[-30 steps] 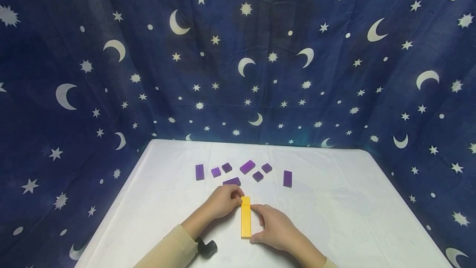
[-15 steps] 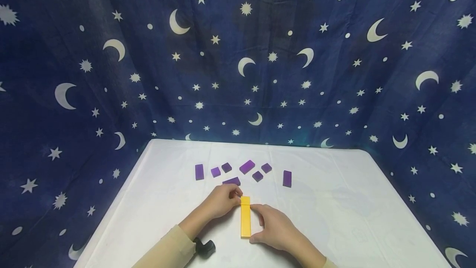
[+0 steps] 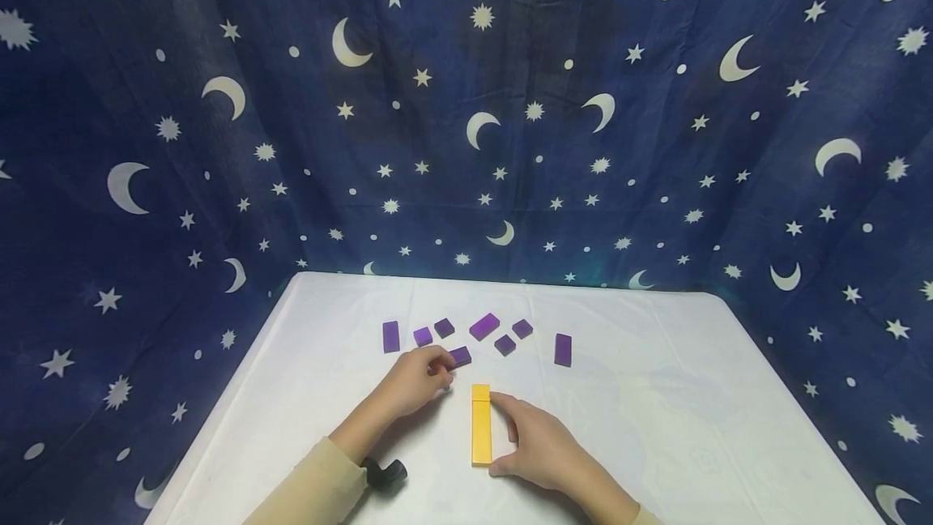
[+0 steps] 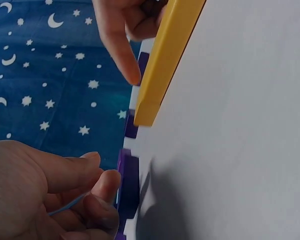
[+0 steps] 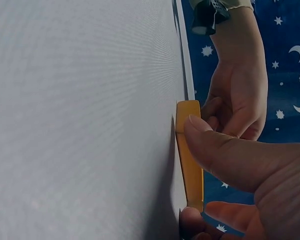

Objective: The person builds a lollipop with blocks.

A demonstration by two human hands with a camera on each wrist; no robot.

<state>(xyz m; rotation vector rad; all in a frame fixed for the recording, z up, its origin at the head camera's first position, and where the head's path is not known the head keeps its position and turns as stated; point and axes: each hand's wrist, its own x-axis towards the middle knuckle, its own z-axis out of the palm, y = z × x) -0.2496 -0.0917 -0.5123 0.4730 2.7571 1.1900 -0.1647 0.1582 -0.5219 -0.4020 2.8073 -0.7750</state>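
Note:
A yellow block point(image 3: 481, 432) lies lengthwise at the table's near middle, with a shorter yellow piece point(image 3: 481, 392) lined up at its far end across a seam. My right hand point(image 3: 539, 444) holds the long block from the right, thumb at the near corner and a fingertip close to the seam. In the right wrist view the thumb covers part of the yellow block point(image 5: 192, 165). Left of it, my left hand point(image 3: 417, 383) has bent fingers beside a purple block point(image 3: 461, 356), which they partly hide. Nothing shows between those fingers in the left wrist view.
Several purple blocks lie farther back, among them a violet one point(image 3: 484, 326) and upright-lying rectangles at left point(image 3: 391, 337) and right point(image 3: 564, 350). A white cloth covers the table point(image 3: 692, 420). A dark blue curtain point(image 3: 466, 168) with moons and stars hangs behind it.
My left hand has left the yellow pieces and shifted left and slightly away from me, towards the nearest purple block. The right hand and the yellow pieces have stayed nearly still.

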